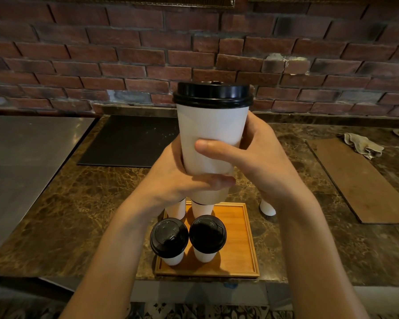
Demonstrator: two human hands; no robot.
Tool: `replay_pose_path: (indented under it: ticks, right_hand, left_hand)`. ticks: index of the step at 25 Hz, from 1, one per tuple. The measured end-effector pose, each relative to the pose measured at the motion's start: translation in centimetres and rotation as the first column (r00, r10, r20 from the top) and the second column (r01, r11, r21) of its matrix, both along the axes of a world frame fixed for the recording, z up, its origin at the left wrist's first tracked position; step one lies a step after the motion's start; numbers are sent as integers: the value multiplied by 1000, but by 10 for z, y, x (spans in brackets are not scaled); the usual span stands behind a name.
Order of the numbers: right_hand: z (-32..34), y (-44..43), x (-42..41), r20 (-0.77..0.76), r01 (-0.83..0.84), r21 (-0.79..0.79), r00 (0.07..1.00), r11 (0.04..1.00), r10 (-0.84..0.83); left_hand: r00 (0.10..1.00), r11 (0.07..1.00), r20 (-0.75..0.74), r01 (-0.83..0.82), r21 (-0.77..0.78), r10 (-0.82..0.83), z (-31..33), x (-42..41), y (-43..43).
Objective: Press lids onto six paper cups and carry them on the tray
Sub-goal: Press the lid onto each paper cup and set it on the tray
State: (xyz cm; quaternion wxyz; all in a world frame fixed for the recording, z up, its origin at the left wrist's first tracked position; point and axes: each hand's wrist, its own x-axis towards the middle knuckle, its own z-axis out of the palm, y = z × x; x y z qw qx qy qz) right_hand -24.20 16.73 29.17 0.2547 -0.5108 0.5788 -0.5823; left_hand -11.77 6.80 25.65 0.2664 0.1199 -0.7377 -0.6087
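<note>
A brown marble bench (55,203) runs below a red brick wall (101,54). A black mat (129,141) lies at eleven o'clock, a steel sheet (21,153) at nine, a brown board (359,180) at three, a crumpled cloth (364,145) at two.

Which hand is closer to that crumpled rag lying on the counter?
Right. The right hand grips the lidded cup on the side facing the rag; the left hand grips its far side.
</note>
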Motion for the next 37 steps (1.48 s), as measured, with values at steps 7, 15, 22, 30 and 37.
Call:
replay_pose_path:
  ticks: [7, 15, 22, 30, 37]
  right_hand:
    - [4, -4, 12, -111, 208, 10, 972, 978, -206]
    - [-6, -12, 31, -150, 411, -18, 900, 911, -409]
    - [-3, -10, 26, -133, 404, -55, 904, 913, -407]
    - [5, -2, 8, -33, 165, -42, 986, 985, -166]
    - [2, 0, -3, 86, -24, -54, 996, 998, 29]
  left_hand:
    - [984, 978, -28, -177, -108, 175, 2, -10, 7]
    - [904, 882, -37, -424, -207, 426, -7, -18, 9]
    - [919, 895, -9, -385, -226, 393, -4, -17, 6]
    - [989, 985, -42, -147, -93, 144, 9, -5, 4]
    - [1000, 1000, -22, -5, -18, 5, 9, -1, 0]
